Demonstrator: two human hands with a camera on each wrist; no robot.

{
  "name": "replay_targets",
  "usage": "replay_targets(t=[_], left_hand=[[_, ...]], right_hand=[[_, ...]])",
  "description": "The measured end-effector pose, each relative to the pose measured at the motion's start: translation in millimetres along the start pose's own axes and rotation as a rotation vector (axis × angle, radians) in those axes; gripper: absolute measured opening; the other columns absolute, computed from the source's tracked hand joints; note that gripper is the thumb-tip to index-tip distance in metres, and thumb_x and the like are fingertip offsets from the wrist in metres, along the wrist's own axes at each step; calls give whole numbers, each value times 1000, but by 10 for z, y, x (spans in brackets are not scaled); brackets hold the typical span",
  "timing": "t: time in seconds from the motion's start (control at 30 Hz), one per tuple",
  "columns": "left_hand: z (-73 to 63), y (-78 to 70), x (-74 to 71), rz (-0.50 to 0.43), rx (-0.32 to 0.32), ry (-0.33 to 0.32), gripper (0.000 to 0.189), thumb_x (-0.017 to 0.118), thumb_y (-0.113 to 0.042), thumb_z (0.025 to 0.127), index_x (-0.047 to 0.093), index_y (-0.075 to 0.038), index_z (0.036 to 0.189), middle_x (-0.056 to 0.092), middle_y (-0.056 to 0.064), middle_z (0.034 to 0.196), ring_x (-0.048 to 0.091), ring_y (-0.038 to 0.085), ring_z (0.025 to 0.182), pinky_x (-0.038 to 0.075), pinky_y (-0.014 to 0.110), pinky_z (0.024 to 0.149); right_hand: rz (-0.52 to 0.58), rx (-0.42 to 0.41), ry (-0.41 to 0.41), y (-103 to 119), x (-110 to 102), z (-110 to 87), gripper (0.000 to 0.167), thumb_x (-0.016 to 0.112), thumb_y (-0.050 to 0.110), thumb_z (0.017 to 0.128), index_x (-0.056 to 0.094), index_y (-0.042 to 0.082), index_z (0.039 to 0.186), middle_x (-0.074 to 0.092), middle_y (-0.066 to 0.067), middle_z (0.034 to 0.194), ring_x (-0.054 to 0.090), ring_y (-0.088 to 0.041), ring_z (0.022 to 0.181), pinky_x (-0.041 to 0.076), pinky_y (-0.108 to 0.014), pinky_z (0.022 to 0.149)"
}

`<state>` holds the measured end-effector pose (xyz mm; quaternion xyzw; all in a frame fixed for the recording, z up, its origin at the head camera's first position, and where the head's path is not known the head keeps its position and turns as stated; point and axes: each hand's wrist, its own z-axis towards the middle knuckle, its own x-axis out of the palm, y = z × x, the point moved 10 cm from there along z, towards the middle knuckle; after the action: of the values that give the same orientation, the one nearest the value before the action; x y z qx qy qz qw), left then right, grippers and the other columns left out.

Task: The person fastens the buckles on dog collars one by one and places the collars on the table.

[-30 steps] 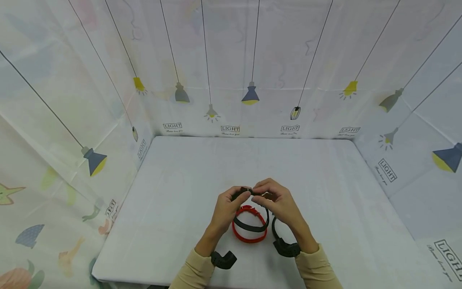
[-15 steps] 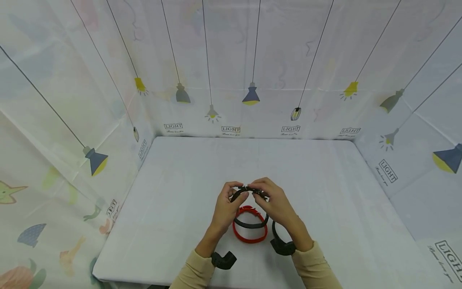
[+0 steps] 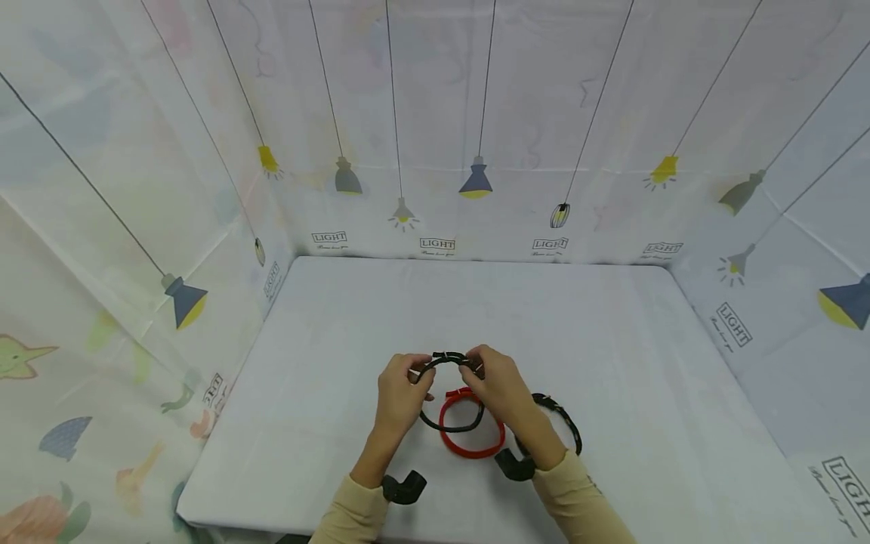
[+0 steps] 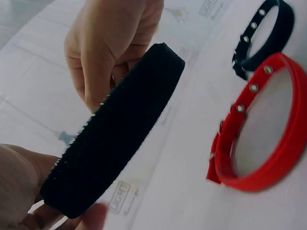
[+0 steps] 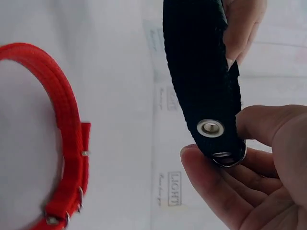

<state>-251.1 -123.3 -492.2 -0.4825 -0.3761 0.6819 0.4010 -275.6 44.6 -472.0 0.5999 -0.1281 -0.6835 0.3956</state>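
Both hands hold up a black buckle collar, closed into a loop. My left hand grips its left side, and fingers of my right hand pinch its upper right. In the right wrist view, a metal eyelet and a ring show on the black strap beside the right thumb. The left wrist view shows the broad outer face of the strap. Below the hands, a red collar lies looped on the table. A second black collar lies to its right, partly hidden by the right forearm.
A white cloth covers the table. Printed curtains with lamp drawings stand behind it and at both sides. Dark wrist cameras stick out inward from each wrist.
My hands have moved apart and slightly left with the black collar, whose loop now shows more fully. The right forearm has shifted left, uncovering more of the second black collar.
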Motion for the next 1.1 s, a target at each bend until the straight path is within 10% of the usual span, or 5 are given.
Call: replay_targets(t=[0.17,0.47,1.1], left_hand=[[-13,82,-317,257,58,-169,10,79,-11,84,77,-9,94,64,4,83,58,14,70,43,21,59],[-36,460,-600,404,-53,-173,15,82,-15,82,77,-4,91,67,8,79,61,20,72,43,27,60],[-220,1099,-532,426,-180,-101,7,76,-4,84,76,0,89,71,7,76,66,17,68,51,28,57]], right_hand=[[-24,-43,41,96,280,137,15,74,17,91,70,7,102,70,-2,82,61,-10,67,49,-20,55],[-164,-84,184,219,837,305,25,72,9,88,69,-2,112,68,-10,95,64,-17,80,52,-24,62],[-493,-91,240,51,1436,245,19,75,18,87,77,13,106,73,-4,93,68,-24,88,55,-39,73]])
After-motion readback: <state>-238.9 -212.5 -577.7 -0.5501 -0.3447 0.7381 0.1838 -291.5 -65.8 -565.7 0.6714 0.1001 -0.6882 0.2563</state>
